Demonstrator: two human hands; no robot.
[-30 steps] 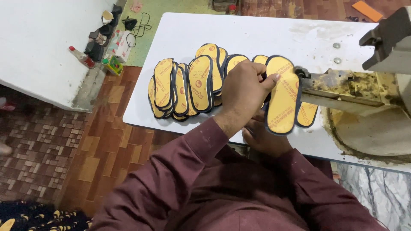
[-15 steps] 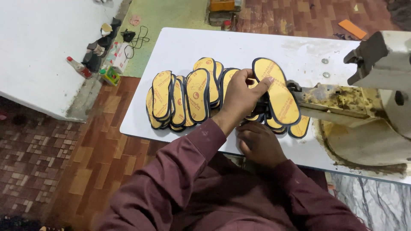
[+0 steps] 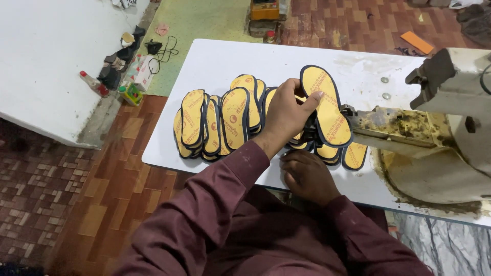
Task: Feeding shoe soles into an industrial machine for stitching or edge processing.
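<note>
Brick-patterned flooring is surrounding a white tabletop [image 3: 230, 61] that is carrying roughly a dozen overlapping insoles [image 3: 215, 125], flat, oblong, yellow-faced with dark bound edges. On it the left hand [image 3: 286, 115] is closing its grip around one raised insole [image 3: 326, 105], just beside a glue-crusted metal machine [image 3: 409, 128]. Nearer the body, the right hand [image 3: 307, 176] is resting curled at the tabletop's near edge, gripping nothing visible.

Lower insoles [image 3: 327, 152] hidden under top insole [image 3: 327, 105], sewing machine [image 3: 450, 117] cut off at right edge
</note>
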